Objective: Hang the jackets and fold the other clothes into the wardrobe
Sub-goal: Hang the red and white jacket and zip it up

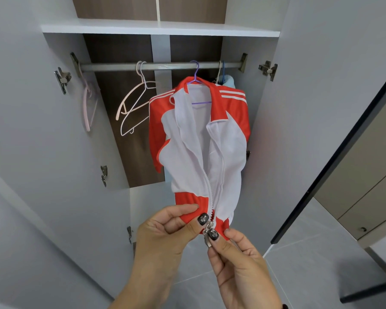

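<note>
The step in hand appeared to be the hanging of a jacket, with the closing of its zip under way.

At the left end of the rail (pixel 158 66), a pink hanger (pixel 87 108) hung against the side wall of the wardrobe (pixel 54 130). Just to its right, two empty pale hangers (pixel 132 103) hung together from the rail.

At the middle of the rail, the red and white jacket (pixel 198 148) hung on a purple hanger (pixel 196 85), front open down most of its length. White stripes ran along both shoulders. Behind its right shoulder, a light blue garment (pixel 228 81) hung near the right end of the rail, mostly hidden.

At the jacket's bottom hem, the left hand (pixel 165 230) pinched the red hem band between thumb and forefinger, just left of the zip. The right hand (pixel 236 259) pinched the metal zip slider (pixel 208 228) between thumb and fingers (pixel 230 233). The two hands were nearly touching.

In my judgement, the next move called for holding the hem taut with the left hand while drawing the slider up along the teeth, keeping the two sides aligned so the fabric did not catch.

No brand name, label or legible writing could be made out on the jacket or the wardrobe. The dark thumbnails bore a small pale design, too small to read.
</note>
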A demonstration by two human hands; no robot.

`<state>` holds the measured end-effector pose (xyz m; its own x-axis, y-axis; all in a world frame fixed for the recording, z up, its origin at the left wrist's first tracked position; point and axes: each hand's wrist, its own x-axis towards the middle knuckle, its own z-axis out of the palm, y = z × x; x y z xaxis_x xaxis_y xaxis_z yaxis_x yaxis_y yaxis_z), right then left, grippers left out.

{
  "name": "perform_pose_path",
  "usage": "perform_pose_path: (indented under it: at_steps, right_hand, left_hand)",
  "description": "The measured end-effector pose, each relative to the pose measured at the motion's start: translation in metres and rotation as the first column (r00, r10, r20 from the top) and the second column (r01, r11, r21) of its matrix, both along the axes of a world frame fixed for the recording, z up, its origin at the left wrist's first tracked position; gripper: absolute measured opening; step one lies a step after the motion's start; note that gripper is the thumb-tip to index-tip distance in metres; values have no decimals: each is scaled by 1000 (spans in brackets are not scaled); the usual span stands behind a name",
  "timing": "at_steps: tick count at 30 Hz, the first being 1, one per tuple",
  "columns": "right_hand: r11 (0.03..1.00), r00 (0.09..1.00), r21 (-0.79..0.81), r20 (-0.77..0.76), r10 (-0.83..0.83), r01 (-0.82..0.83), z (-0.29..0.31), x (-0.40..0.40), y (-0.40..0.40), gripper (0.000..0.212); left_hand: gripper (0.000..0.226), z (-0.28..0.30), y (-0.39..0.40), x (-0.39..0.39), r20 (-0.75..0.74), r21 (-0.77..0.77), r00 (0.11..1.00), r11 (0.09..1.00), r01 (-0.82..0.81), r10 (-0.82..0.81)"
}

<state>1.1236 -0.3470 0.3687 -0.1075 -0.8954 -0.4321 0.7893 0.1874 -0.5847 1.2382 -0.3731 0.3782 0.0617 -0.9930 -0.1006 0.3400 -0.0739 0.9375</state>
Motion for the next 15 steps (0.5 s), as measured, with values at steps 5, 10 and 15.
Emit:
perform_pose_path:
  at_steps: [5,10,15]
  right_hand:
    - [1000,1000,-12,-17,-8,8,-2,-7,-6,23]
    - [1000,999,-12,-17,28,-28,-6,-10,-9,23]
    - [989,987,3,-64,147,-147,-9,-13,-14,20]
  left_hand:
    - [27,2,-5,3,49,0,995,996,92,-92]
    - [29,4,-13,9,115,15,979,986,166,-167]
    - [18,0,-18,14,169,67,963,977,202,-210]
